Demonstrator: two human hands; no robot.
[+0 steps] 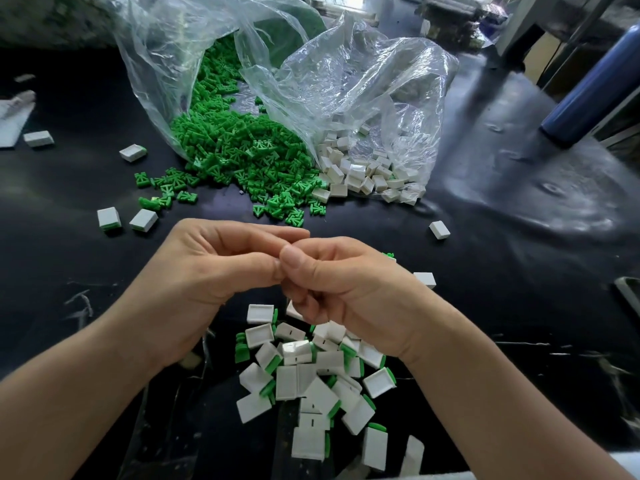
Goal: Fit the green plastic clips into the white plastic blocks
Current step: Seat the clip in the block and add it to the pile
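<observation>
Head view: left hand (214, 271), right hand (349, 289) meet at fingertips over desk (502, 278), fingers curled; anything pinched hidden, grasp cannot be told. Beyond, green clips (239, 150) spill from clear bag (166, 57), white blocks (360, 174) just beside; clipped blocks (311, 379) heaped below wrists.

Above white blocks (325, 358), left hand (214, 271) touches right hand (341, 289).

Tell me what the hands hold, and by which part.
Cannot tell. The left hand and right hand meet at the fingertips, fingers curled, hiding whatever may be pinched between them.
</observation>
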